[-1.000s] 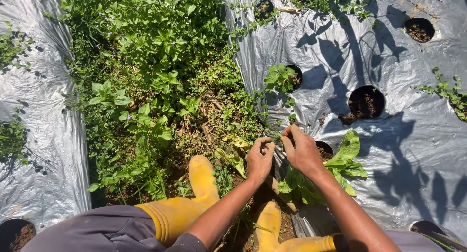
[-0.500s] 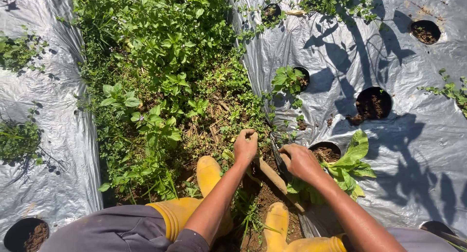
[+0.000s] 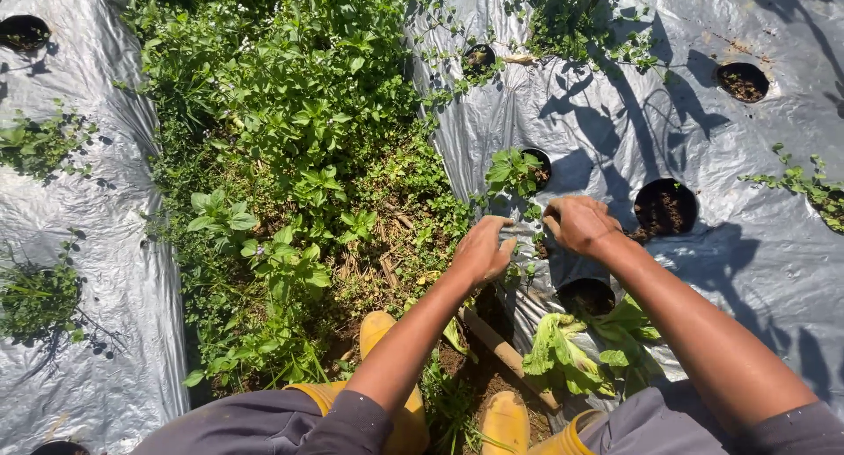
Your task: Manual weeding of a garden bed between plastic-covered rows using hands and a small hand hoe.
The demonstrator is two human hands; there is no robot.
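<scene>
Weeds (image 3: 290, 156) beside silver plastic mulch (image 3: 615, 130)

Glossy, crinkled silver plastic sheeting (image 3: 615, 138); smooth yellow rubber boots (image 3: 503, 422); rough wooden handle (image 3: 505, 356).

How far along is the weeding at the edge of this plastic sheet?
Done: the planting hole nearest the person shows bare soil, with limp pulled leaves lying beside it. In hand: the left hand and right hand work at the sheet edge, by the small plant. Left: thick weeds fill the furrow, and sprigs grow on the sheet.
</scene>
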